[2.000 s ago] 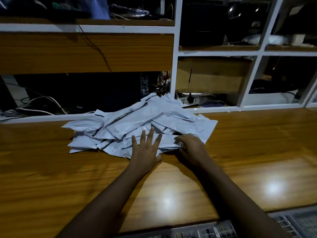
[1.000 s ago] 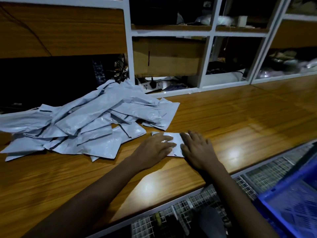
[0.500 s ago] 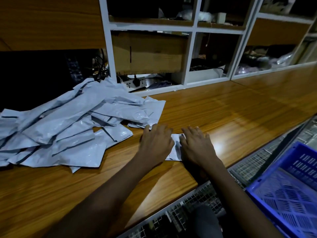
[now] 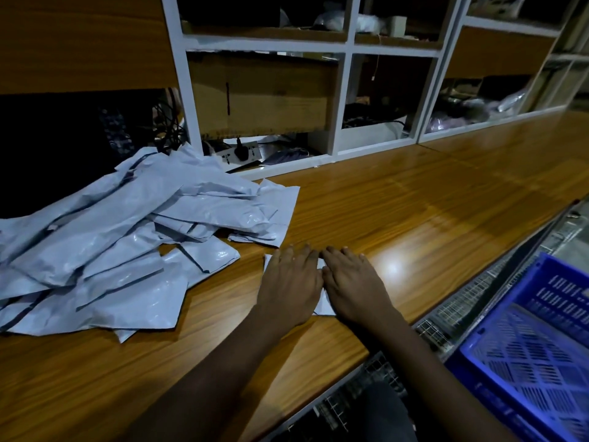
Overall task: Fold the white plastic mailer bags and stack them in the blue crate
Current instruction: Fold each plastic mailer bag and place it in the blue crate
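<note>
Left hand and right hand, fingers flat, press a folded mailer bag onto the bench at centre frame, apparently creasing it; next it likely needs lifting into the blue crate, lower right.

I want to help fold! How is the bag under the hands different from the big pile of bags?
The bag under the hands lies flat, pressed by the left hand and right hand; the pile is crumpled and untouched. That bag lies alone; the pile's bags overlap. Both are white plastic on the table.
</note>
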Motion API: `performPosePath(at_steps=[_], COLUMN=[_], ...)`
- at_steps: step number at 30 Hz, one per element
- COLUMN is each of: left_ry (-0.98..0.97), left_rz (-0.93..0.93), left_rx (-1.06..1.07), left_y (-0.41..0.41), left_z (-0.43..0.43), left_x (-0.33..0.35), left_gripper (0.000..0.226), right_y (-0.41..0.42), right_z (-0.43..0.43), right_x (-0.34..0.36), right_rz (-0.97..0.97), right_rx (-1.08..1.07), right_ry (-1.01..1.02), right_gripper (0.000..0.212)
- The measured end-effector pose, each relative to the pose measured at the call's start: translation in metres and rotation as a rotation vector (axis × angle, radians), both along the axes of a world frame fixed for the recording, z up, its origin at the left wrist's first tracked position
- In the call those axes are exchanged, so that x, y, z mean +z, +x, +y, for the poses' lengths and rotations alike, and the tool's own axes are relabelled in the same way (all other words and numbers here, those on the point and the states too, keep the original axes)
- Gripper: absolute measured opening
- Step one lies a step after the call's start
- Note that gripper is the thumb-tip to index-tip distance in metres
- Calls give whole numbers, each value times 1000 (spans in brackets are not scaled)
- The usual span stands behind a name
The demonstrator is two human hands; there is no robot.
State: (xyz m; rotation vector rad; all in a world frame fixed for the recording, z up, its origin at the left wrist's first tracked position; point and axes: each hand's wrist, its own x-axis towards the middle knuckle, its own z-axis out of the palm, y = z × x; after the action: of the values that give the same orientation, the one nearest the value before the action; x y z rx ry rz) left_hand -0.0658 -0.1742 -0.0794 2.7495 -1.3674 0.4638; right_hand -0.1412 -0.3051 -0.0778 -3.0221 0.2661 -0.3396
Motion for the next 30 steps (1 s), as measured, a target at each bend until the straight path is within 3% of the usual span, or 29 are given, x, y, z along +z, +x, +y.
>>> performPosePath(at_steps=[3,6,9,11,16,20,25,28,30], left_ry=[50,102,135,125,46,27,57,94,105], left_rz=[1,-31,-19,-2,54,74,80,95,131], left_rx=[-10,10,23,-33,-16,19,-19,-48,-67], left_y=[3,11,14,10,9,10,3,3,6], left_z=[0,-6,-4,1,9,5,20,30,34], left_x=[5,10,10,8,10,12,11,10,11], left_gripper=[71,55,64,78,71,75,60,59,61], right_y=[5,16,17,10,9,14,2,-3,-5], right_z=[-4,-9,-8,-5,-6,-11,-10,-14,-19], right_x=[1,3,2,-1,1,5,4,6,9], right_rz=[55,80,77,69,103,94,113,156,186], right_rx=[-14,-25,-31,-38,-11,16,66,110,139], right_ry=[-25,-8,-27,-45,-76,-81,-28,62,112], right_gripper=[64,64,71,78,101,104,88,66,68])
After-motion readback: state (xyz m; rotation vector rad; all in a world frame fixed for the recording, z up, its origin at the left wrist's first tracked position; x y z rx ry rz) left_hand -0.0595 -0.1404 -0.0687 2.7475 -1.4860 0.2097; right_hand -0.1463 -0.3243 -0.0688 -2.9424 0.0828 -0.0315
